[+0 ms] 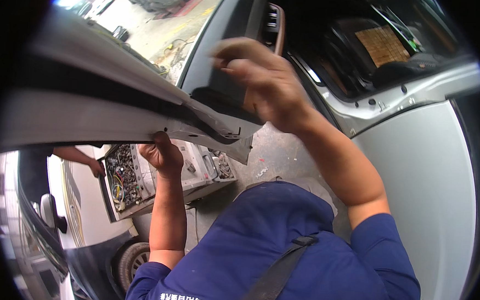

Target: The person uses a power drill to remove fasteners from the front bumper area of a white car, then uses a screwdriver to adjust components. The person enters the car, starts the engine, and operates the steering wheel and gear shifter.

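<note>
A white car door [88, 120] stretches across the left and middle, with a black strip along its edge. My left hand [165, 155] is closed at the door's edge, its fingertips against the metal beside a small dark hole. Higher up, my right hand [263, 80] is raised in front of the dark inner door panel [213, 85]. Motion blurs it; the fingers look loosely curved and apart, and no object shows in them. Behind it, the panel carries a brown armrest with switches [276, 28].
A tray of small metal parts and wires [122, 176] stands below the door. Another person's hand [97, 169] touches its edge. At right are the open car doorway with a seat [361, 53] and a grey body panel [422, 177]. A second vehicle's wheel [133, 261] shows lower left.
</note>
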Tool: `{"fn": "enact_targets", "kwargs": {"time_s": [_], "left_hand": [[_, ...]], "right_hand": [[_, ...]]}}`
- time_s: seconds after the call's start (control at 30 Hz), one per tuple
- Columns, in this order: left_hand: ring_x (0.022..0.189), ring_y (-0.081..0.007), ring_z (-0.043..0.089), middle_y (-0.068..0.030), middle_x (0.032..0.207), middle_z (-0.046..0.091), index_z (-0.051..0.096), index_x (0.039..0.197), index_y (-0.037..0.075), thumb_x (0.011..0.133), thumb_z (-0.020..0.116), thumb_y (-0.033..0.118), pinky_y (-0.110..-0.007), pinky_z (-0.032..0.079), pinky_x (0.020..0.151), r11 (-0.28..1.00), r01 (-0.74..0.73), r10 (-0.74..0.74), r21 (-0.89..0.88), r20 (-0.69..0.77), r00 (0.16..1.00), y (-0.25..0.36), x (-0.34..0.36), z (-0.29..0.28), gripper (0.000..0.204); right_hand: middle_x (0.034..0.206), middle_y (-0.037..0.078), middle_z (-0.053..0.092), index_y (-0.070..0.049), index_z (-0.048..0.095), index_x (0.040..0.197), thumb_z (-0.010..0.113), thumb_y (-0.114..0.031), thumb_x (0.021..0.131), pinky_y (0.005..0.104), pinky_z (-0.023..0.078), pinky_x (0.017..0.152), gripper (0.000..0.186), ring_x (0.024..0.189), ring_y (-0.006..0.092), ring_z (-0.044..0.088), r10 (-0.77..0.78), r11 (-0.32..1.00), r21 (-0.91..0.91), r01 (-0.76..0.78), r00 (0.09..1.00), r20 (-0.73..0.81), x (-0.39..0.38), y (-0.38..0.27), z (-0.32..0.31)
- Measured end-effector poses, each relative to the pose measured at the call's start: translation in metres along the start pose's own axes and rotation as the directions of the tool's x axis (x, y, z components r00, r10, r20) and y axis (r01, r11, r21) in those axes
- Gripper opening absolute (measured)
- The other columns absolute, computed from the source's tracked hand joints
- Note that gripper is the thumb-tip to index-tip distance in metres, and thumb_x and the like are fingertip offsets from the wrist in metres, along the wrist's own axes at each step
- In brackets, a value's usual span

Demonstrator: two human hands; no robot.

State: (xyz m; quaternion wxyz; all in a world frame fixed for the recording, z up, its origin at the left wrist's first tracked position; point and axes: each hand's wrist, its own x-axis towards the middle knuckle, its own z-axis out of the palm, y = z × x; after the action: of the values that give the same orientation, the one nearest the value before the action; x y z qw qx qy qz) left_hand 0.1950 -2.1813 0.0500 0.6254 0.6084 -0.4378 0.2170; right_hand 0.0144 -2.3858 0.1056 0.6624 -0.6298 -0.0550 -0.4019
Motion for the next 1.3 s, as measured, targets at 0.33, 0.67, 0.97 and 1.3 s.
{"fn": "enact_targets", "kwargs": {"time_s": [0.33,0.67,0.97,1.3], "left_hand": [[0.106,-0.0204,0.055,-0.0109,0.114,0.061,0.062,0.116,0.001,0.103,0.050,0.034,-0.038,0.043,0.091,0.919,0.388,-0.393,0.073,0.249,0.885,-0.123,-0.037,-0.092,0.038],[0.149,-0.0312,0.034,-0.0183,0.159,0.040,0.035,0.156,-0.001,0.097,0.049,0.071,-0.049,0.020,0.126,0.766,0.395,-0.465,-0.508,-0.013,0.885,-0.082,-0.049,-0.071,0.094],[0.140,-0.0356,0.047,-0.0224,0.146,0.053,0.047,0.146,-0.003,0.102,0.032,0.070,-0.051,0.030,0.121,0.816,0.421,-0.564,-0.395,-0.386,0.730,-0.029,-0.048,-0.008,0.087],[0.087,-0.0202,0.067,-0.0060,0.097,0.068,0.067,0.105,0.002,0.095,0.068,0.011,-0.032,0.054,0.081,0.664,0.713,-0.739,0.224,0.335,0.584,0.023,-0.118,0.110,0.013]], "right_hand": [[0.099,0.017,0.072,0.001,0.071,0.105,0.068,-0.028,0.094,0.0412,0.053,0.086,0.031,0.096,0.0303,0.069,0.876,0.302,-0.652,-0.695,0.472,-0.098,-0.295,0.023,-0.164],[0.094,0.017,0.066,0.003,0.067,0.106,0.052,-0.042,0.105,0.0391,0.049,0.080,0.048,0.085,0.0181,0.060,0.970,0.068,0.186,-0.980,0.021,-0.244,-0.536,-0.062,-0.105],[0.069,0.024,0.056,0.005,0.065,0.079,0.045,-0.048,0.109,0.0425,0.045,0.061,0.064,0.061,0.0198,0.057,0.699,0.109,-0.092,-0.990,0.142,-0.701,-0.545,-0.070,-0.131],[0.054,0.012,0.037,-0.007,0.037,0.055,0.066,-0.030,0.099,0.0425,0.031,0.045,0.057,0.046,0.0315,0.040,0.142,0.947,-0.307,-0.094,0.980,0.138,-0.118,-0.019,-0.211]]}}
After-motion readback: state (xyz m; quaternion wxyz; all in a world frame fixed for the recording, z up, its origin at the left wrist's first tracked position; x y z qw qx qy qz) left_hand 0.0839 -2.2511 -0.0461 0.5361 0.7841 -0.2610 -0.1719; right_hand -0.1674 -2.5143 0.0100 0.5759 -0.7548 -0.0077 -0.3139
